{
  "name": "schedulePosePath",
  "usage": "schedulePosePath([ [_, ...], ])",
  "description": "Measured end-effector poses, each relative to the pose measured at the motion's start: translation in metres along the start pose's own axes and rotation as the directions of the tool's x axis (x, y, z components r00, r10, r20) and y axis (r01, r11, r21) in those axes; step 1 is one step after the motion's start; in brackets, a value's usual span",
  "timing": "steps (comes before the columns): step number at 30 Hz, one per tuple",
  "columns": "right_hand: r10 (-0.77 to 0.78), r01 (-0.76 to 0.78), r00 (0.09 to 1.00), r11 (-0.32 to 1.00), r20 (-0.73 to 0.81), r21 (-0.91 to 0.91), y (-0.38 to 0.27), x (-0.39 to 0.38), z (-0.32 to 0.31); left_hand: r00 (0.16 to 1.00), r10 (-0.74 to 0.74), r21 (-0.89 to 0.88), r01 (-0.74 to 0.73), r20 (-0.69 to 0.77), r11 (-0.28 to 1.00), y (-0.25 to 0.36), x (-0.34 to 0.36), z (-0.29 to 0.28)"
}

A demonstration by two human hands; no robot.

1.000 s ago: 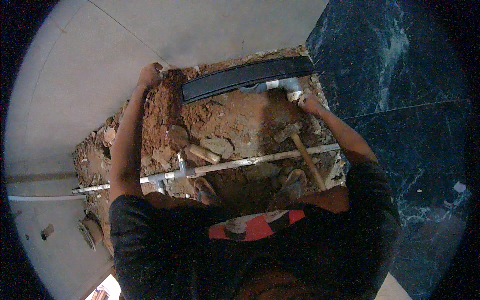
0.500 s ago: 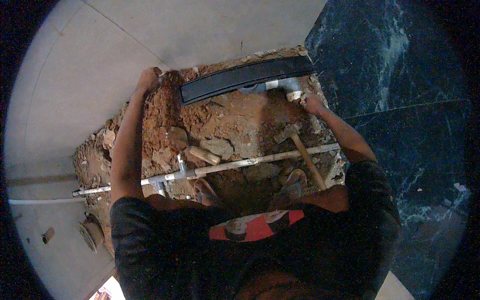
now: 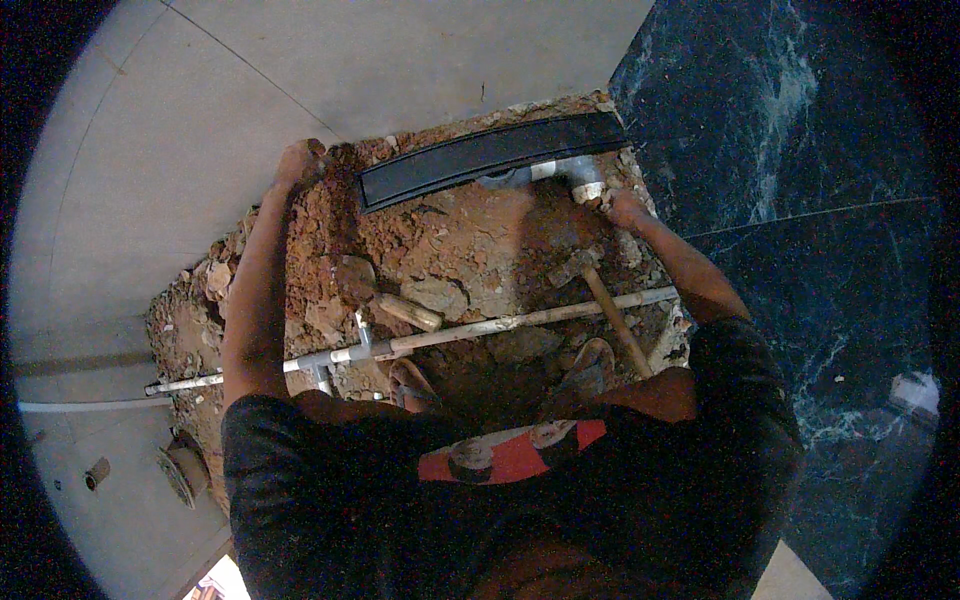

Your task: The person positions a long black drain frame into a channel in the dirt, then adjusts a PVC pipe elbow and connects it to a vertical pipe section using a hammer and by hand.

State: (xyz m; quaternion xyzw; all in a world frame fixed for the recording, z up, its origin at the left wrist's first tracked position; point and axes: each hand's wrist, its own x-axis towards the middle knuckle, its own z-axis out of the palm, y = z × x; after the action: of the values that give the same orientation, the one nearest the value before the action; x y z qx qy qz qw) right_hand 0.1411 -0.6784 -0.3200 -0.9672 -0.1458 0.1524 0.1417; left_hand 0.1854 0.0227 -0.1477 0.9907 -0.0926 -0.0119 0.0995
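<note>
A: Clock centred mid-view. Leftmost entry?

B: Left hand (image 3: 298, 168), 10 o'clock, at the border of pale surface (image 3: 235, 70) and dug earth (image 3: 470, 240). Fingers looked curled; could not tell whether they pinched anything.

A: Next along?

B: Trowel (image 3: 393, 304), toward 9 o'clock, lay untouched. Black strip (image 3: 490, 157), 12 o'clock, lay between the hands. Grey pipe elbow (image 3: 580, 170), 1 o'clock, sat against or just beside the strip; could not tell which.

A: Further right?

B: Hammer (image 3: 605, 300), 3 o'clock, untouched, handle across the white pipe (image 3: 480, 327). Right hand (image 3: 628, 210), 2 o'clock, just beside the elbow; fingers bent inward, contact and grip unclear.

A: Change over the last second?

B: Hands and strip kept nearly the same places. A pale shape (image 3: 916, 393) on the dark marbled surface (image 3: 740, 130), past 3 o'clock, looked larger; too blurred to identify.

A: Meaning for the work?

B: Judgement: a steady hold, no visible progress.
</note>
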Motion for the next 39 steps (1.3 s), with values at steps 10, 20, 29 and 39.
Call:
schedulePosePath([
  [10, 0.187, -0.17, 0.972, 0.977, 0.139, -0.128, 0.026, 0.003, 0.006, 1.0, -0.021, -0.004, 0.021, -0.001, 1.0, -0.001, 0.022, 0.022],
  [20, 0.11, -0.108, 0.992, 0.993, 0.056, -0.037, -0.015, -0.006, -0.015, 0.991, 0.133, -0.062, -0.133, 0.002, 0.989, -0.01, 0.024, 0.024],
  [29, 0.147, -0.142, 0.987, 0.988, 0.065, -0.067, -0.029, -0.006, -0.022, 0.993, 0.116, -0.064, -0.117, -0.024, 0.991, 0.024, 0.012, 0.002],
  [39, 0.194, -0.192, 0.977, 0.981, 0.085, -0.03, -0.054, 0.012, -0.019, 0.986, 0.167, -0.111, -0.167, -0.009, 0.98, 0.019, 0.006, -0.01],
])
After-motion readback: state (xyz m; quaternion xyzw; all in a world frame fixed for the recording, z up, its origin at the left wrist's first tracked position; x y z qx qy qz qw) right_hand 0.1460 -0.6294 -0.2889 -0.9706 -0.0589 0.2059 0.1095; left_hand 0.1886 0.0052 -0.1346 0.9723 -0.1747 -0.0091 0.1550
